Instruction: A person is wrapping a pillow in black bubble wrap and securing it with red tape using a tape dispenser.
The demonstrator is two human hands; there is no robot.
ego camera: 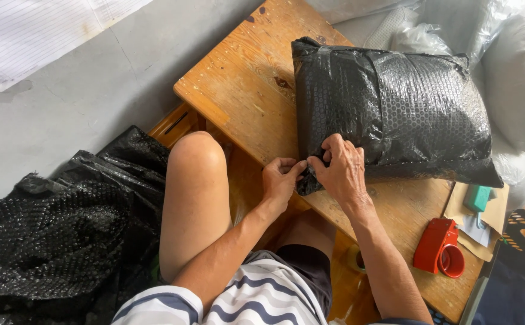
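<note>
A bulky parcel wrapped in black bubble wrap (395,111) lies on a low wooden table (244,90). My right hand (342,171) rests on the parcel's near left corner, fingers pressing the wrap down. My left hand (280,179) is just left of it, pinching something thin at that same corner between thumb and fingers. The two hands touch at the fingertips. What the left hand pinches is too small to make out.
A red tape dispenser (438,248) sits on the table's near right end, beside a teal tool (478,197) on brown paper. A heap of black bubble wrap (52,235) lies on the floor at left. White stuffed bags (515,66) are behind the table.
</note>
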